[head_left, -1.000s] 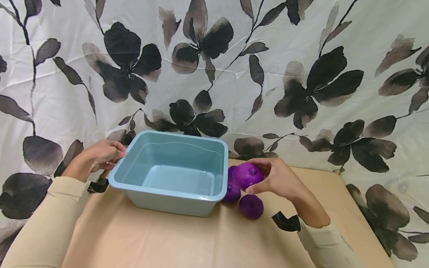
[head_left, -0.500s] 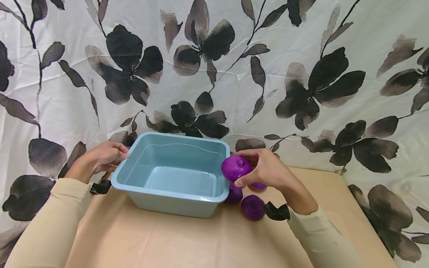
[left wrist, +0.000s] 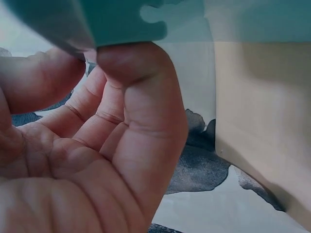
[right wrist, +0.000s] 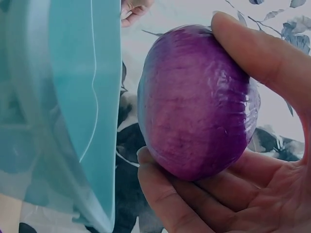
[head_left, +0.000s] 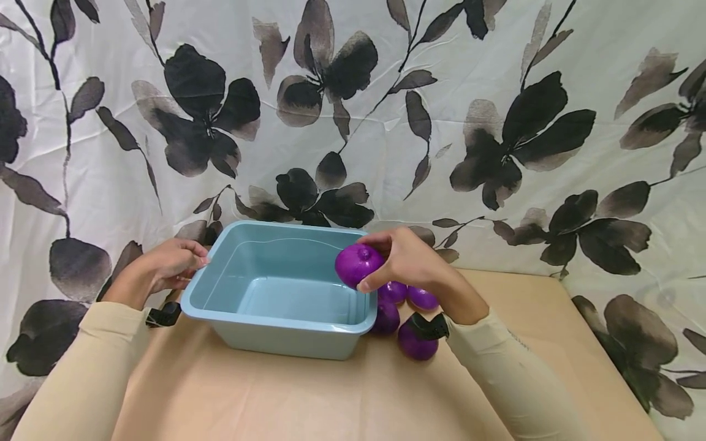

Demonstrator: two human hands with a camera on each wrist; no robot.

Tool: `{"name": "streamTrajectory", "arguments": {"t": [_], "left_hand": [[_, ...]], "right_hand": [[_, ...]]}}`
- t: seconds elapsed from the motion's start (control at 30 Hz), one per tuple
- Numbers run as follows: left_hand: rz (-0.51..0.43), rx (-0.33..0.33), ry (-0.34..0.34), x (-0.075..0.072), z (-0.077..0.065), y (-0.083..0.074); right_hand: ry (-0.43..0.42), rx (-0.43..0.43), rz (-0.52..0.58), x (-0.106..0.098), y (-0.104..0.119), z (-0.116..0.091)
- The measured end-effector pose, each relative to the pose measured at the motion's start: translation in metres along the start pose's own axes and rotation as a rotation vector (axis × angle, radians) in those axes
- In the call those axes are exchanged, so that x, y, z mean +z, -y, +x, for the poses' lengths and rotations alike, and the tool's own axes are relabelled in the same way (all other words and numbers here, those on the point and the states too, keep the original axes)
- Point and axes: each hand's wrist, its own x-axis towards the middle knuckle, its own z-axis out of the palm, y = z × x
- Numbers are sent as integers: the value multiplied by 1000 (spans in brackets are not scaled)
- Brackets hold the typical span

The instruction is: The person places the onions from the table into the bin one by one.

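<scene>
A pale blue plastic tub (head_left: 276,318) stands on the table. Thumb and forefinger of my left hand (head_left: 171,266) pinch its left rim; the left wrist view shows the fingertips against the tub's edge (left wrist: 126,24). In my right hand (head_left: 410,260) I grip a shiny purple onion (head_left: 360,265), held above the tub's right rim, fingers and thumb round its sides, as the right wrist view shows the onion (right wrist: 194,107) close up. Several more purple onions (head_left: 386,317) lie on the table just right of the tub, partly behind the right hand and its wrist strap.
The tan-covered table (head_left: 265,392) reaches forward to a white cloth backdrop (head_left: 397,165) with dark flowers, which hangs close behind the tub. The table's right edge (head_left: 601,361) slants away at the right.
My right hand has carried the onion left and up, from over the other onions to above the tub's right rim. My left hand stays on the left rim.
</scene>
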Motion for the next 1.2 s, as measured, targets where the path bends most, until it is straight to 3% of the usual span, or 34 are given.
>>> {"name": "streamTrajectory", "arguments": {"t": [0.13,0.43,0.73,1.2], "left_hand": [[-9,-5,-7,-3,-1,0],[-18,-17,17,-4,0,2],[-36,-15,61,-5,4,1],[-43,-6,48,-4,2,2]], "right_hand": [[15,-37,-24,4,9,13],[44,-26,-16,10,25,34],[54,-60,1,18,30,53],[80,-104,-9,49,39,86]]}}
